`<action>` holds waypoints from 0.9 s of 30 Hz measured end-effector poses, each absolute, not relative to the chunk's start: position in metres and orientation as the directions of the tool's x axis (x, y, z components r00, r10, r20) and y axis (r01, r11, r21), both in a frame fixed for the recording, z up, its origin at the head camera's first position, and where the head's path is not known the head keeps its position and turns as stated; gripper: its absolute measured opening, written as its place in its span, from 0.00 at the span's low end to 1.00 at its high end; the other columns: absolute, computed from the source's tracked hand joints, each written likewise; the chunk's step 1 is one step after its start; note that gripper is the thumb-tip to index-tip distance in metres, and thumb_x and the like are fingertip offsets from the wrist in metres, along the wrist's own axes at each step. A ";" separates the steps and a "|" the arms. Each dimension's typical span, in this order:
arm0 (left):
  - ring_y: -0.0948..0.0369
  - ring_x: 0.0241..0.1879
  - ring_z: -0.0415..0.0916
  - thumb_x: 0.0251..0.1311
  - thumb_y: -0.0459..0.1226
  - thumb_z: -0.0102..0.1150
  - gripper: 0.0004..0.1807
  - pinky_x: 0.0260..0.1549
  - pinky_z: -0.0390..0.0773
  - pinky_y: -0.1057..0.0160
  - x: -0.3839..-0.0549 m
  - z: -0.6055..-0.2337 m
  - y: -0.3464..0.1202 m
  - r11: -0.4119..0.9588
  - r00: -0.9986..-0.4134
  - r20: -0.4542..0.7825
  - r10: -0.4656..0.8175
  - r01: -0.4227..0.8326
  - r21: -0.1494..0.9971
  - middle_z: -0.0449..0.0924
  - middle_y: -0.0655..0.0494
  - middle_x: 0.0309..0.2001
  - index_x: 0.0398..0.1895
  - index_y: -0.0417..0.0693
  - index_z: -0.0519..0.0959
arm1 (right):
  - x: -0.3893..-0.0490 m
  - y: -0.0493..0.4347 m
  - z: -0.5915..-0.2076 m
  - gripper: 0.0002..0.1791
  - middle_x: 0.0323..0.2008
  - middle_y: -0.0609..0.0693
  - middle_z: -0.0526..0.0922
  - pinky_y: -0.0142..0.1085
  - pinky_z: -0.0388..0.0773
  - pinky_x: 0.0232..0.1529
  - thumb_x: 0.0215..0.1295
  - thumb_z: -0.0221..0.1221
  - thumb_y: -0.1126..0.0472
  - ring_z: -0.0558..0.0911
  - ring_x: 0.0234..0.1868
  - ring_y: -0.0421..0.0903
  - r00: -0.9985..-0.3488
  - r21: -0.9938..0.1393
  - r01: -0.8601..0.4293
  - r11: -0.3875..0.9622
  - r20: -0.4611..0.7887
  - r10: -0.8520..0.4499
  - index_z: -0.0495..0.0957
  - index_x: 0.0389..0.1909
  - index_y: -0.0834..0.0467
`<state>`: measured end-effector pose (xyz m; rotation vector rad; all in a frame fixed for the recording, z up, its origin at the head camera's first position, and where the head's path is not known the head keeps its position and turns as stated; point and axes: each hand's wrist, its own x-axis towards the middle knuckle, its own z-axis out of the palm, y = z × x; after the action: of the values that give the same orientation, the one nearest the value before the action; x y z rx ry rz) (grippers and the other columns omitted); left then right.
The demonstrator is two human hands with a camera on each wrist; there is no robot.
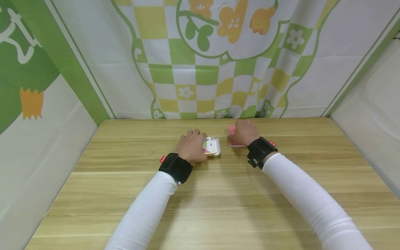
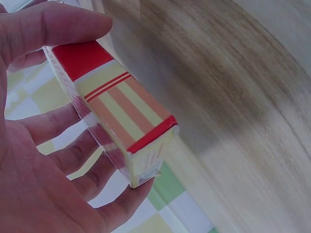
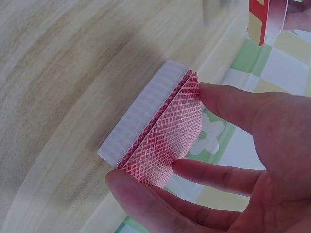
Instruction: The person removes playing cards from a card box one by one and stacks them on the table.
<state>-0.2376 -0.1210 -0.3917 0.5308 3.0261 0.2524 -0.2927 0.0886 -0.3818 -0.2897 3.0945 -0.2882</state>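
Note:
My left hand (image 1: pixel 191 146) holds a playing card box (image 1: pixel 210 146), its thumb on one long edge and its fingers along the other side. In the left wrist view the card box (image 2: pixel 121 104) shows red ends, striped sides and a patterned face. Its white flap (image 1: pixel 217 146) stands out on the right in the head view. My right hand (image 1: pixel 247 132) grips a deck of playing cards (image 1: pixel 231 130) with red backs. The right wrist view shows the deck (image 3: pixel 163 131) squared up, thumb at one end, a finger at the other and another fingertip on the back.
A wooden table (image 1: pixel 212 201) lies under both hands. Behind its far edge hangs a checked, flowered curtain (image 1: pixel 206 76), and pale cloth walls (image 1: pixel 62 156) stand at the left and right sides.

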 end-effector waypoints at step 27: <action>0.53 0.49 0.63 0.33 0.43 0.59 0.37 0.48 0.64 0.48 -0.234 -0.392 -0.121 0.925 -0.940 -0.033 0.341 0.329 0.191 0.68 0.53 0.50 0.58 0.50 0.70 | -0.291 0.087 -0.386 0.23 0.22 0.53 0.74 0.41 0.70 0.23 0.46 0.62 0.42 0.74 0.26 0.50 -0.985 -0.141 -0.164 0.976 -0.020 -0.169 0.70 0.19 0.57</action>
<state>-0.2345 -0.1214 -0.3923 0.5255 3.0177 0.2815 -0.2915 0.0868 -0.3857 -0.2607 3.0908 -0.2166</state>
